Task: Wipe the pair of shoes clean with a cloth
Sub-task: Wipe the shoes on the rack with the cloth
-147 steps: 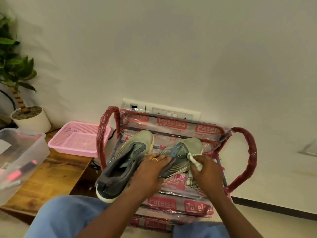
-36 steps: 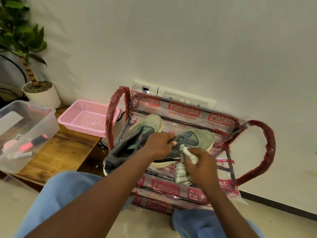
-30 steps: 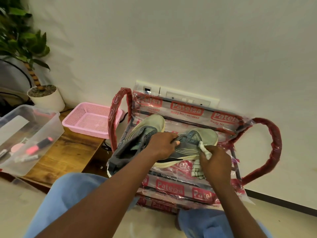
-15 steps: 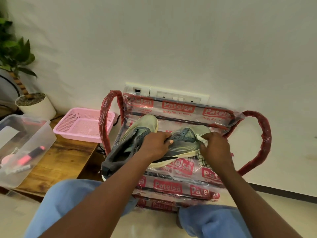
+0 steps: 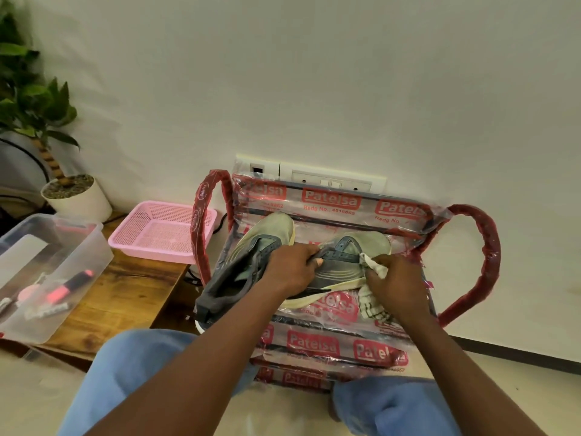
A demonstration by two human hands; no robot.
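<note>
Two grey and pale green sneakers lie on a plastic-wrapped stool (image 5: 317, 344). The left shoe (image 5: 248, 262) points away from me, its heel toward my knee. The right shoe (image 5: 342, 265) lies beside it, tilted onto its side. My left hand (image 5: 294, 265) grips the right shoe at its lace area and steadies it. My right hand (image 5: 397, 284) holds a white checked cloth (image 5: 374, 269) against the shoe's side near the toe; the cloth's loose end hangs below my palm.
A pink mesh basket (image 5: 163, 231) sits on a wooden bench (image 5: 125, 291) to the left, with a clear plastic box (image 5: 47, 272) of pens and a potted plant (image 5: 72, 196) behind. Red wrapped stool arms (image 5: 481, 262) curve up on both sides. A wall socket plate (image 5: 333, 184) is behind.
My right hand with the cloth has rubbed back and forth along the right shoe's side, between midfoot and toe. My left hand has kept its grip on that shoe.
</note>
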